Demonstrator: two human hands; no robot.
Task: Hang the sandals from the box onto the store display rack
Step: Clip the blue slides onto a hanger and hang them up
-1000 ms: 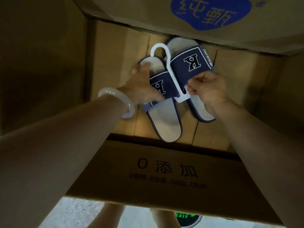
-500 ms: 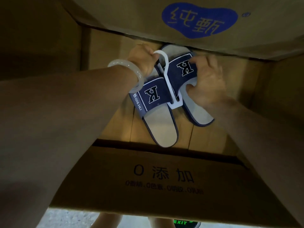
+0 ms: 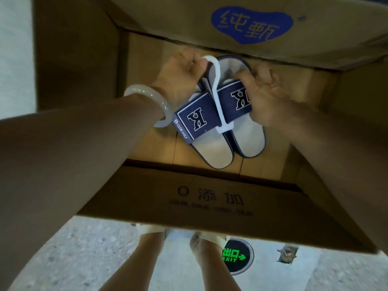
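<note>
Inside box (image 3: pixel 201 192), sandals (image 3: pixel 212 120) gripped between both hands (image 3: pixel 180 74)

Two navy sandals sit side by side at the centre of the frame, one sandal (image 3: pixel 204 131) toward the left and the other sandal (image 3: pixel 241 106) toward the right, each with one letter K on its strap, and one white hanger (image 3: pixel 218 97) runs between them. One cardboard box (image 3: pixel 189 198) fills most of the picture, with one blue logo (image 3: pixel 252 26) at the upper right. Two hands show, the left hand (image 3: pixel 180 74) and the right hand (image 3: pixel 264 91), with one pale bangle (image 3: pixel 151 101) at left of centre, plus one green exit sign (image 3: pixel 235 257) and two feet at the bottom.
</note>
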